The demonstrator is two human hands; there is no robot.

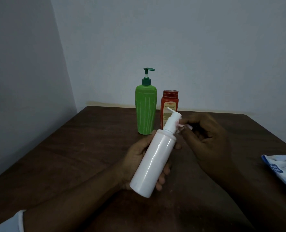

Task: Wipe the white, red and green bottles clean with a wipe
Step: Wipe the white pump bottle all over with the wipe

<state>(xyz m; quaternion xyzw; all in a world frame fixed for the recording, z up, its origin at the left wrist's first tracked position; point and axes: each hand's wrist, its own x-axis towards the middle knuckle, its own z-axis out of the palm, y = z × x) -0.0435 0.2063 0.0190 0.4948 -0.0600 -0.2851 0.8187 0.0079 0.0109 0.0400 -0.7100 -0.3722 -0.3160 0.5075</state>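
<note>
A white bottle [153,162] with a pump top is held tilted above a dark wooden desk [72,156]. The left hand [137,156] has its grip curled round the bottle's body. The right hand [207,139] has its grip pinching a small pale wipe [180,126] against the pump neck. Behind, a green bottle [146,111] and a red bottle [170,104] stand upright side by side. A blue-and-white packet [282,168] lies at the desk's right edge.
</note>
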